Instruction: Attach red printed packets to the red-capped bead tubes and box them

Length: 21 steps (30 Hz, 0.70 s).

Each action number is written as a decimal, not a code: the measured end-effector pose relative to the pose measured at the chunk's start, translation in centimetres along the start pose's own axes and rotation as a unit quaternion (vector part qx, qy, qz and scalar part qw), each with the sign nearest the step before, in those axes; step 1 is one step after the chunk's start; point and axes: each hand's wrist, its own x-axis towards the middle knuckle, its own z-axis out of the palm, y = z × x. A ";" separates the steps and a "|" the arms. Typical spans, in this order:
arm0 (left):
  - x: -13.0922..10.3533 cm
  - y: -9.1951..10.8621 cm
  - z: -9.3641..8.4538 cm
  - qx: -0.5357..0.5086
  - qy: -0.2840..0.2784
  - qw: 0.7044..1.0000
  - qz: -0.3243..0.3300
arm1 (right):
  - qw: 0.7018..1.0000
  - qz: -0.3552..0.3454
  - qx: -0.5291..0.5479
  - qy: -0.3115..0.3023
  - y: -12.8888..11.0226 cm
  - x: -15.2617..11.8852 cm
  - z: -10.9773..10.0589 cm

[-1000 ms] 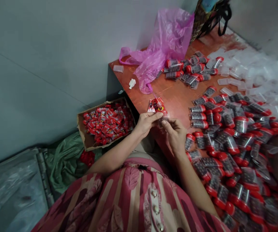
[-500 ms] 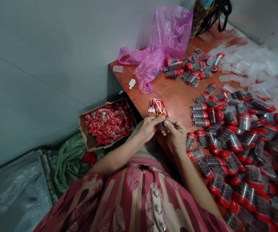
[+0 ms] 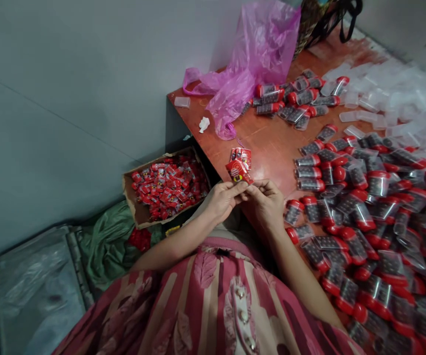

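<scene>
A small red printed packet [image 3: 238,170] is pinched between both my hands, just above the table's near left edge. My left hand [image 3: 228,196] grips its lower side with thumb and fingertips. Closed on its lower right corner, my right hand [image 3: 268,199] meets the left at the fingertips. More red packets [image 3: 244,156] lie on the table right behind the held one. To the right of my right hand are many clear tubes with red caps [image 3: 310,172] and dark, dotted contents.
A cardboard box [image 3: 135,209] full of small red-wrapped pieces stands left, below the table [image 3: 268,148]. A pink plastic bag [image 3: 242,69] lies at the back, near a crumpled white scrap [image 3: 204,124]. Clear empty-looking plastic tubes [image 3: 398,93] are heaped at the back right. Green cloth [image 3: 105,246] is lower left.
The red packet has tilted left and come lower in my fingers, uncovering more of the packets behind it. My hands have drawn closer together. The view has shifted slightly.
</scene>
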 end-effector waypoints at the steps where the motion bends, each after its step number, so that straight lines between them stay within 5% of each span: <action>1: -0.4 0.1 -0.5 -0.017 0.012 1.000 0.019 | 1.000 0.009 0.003 -0.016 -0.1 0.0 0.1; 5: -1.4 0.8 -2.9 -0.071 0.128 0.985 0.087 | 0.999 0.006 -0.027 -0.032 -0.8 0.3 -0.6; 7: -1.0 1.1 -3.6 0.008 0.164 0.982 0.099 | 0.998 -0.007 -0.057 -0.014 -1.2 0.8 -1.4; 9: 0.4 1.4 -3.7 0.177 0.141 0.963 0.149 | 0.997 -0.011 -0.080 -0.004 -1.5 1.3 -2.0; 12: 4.1 2.0 -2.8 0.457 0.056 0.840 0.288 | 0.995 -0.005 -0.100 -0.011 -1.6 1.9 -2.4; 15: 7.7 2.3 -1.8 0.617 0.039 0.720 0.317 | 0.993 0.006 -0.115 -0.026 -1.5 2.0 -2.3; 17: 9.3 2.1 -1.6 0.661 0.043 0.680 0.315 | 0.992 0.007 -0.123 -0.031 -1.4 2.1 -2.4; 21: 10.3 1.5 -2.0 0.673 0.059 0.655 0.338 | 0.988 -0.003 -0.150 -0.036 -1.5 3.0 -2.8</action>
